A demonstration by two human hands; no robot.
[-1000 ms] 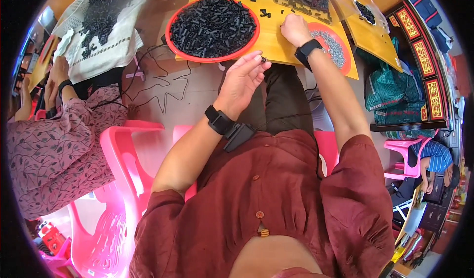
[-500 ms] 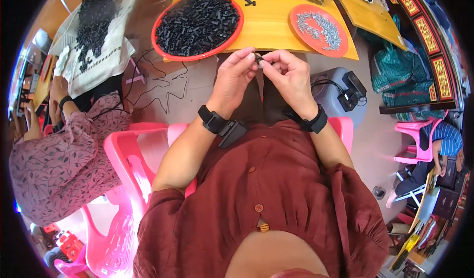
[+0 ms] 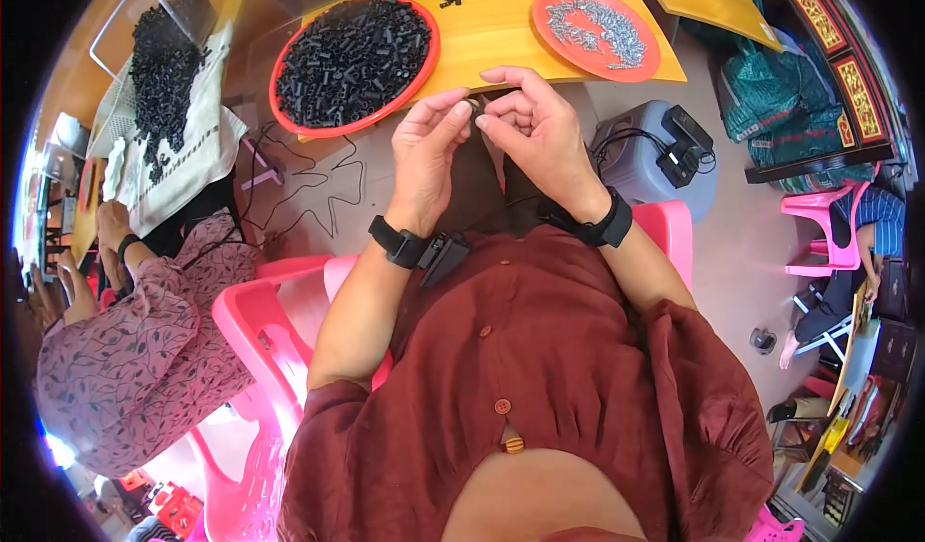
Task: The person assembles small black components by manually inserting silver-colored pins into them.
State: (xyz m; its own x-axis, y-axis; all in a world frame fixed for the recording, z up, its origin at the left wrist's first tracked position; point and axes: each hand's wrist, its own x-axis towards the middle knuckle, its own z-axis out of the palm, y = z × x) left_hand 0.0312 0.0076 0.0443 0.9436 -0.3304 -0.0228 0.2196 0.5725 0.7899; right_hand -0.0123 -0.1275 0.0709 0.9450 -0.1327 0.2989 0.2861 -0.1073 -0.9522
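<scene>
Above my lap, just short of the yellow table, my left hand [image 3: 426, 157] pinches a small black plastic piece [image 3: 473, 105] between thumb and fingertips. Only a sliver of that piece shows. Close by on its right is my right hand [image 3: 544, 142], its index finger raised and its thumb against the curled fingers. Whatever may lie in that curl is hidden. Beyond the hands a red round tray [image 3: 432, 58] is heaped with small black plastic pieces [image 3: 352, 60]. An orange-red plate [image 3: 617, 72] farther right carries small silvery metal pieces [image 3: 626, 41].
The yellow table [image 3: 487, 36] has a few loose black pieces [image 3: 450, 0] on it. A person in a patterned top [image 3: 145, 340] sits at left, near a cloth [image 3: 207, 137] with more black pieces. At right stand a grey-blue container [image 3: 636, 157] with cables and green bags [image 3: 780, 104].
My hands have drawn slightly apart from their shared hold on the small piece. The right index finger has lifted off. The table and trays sit a little farther left in view.
</scene>
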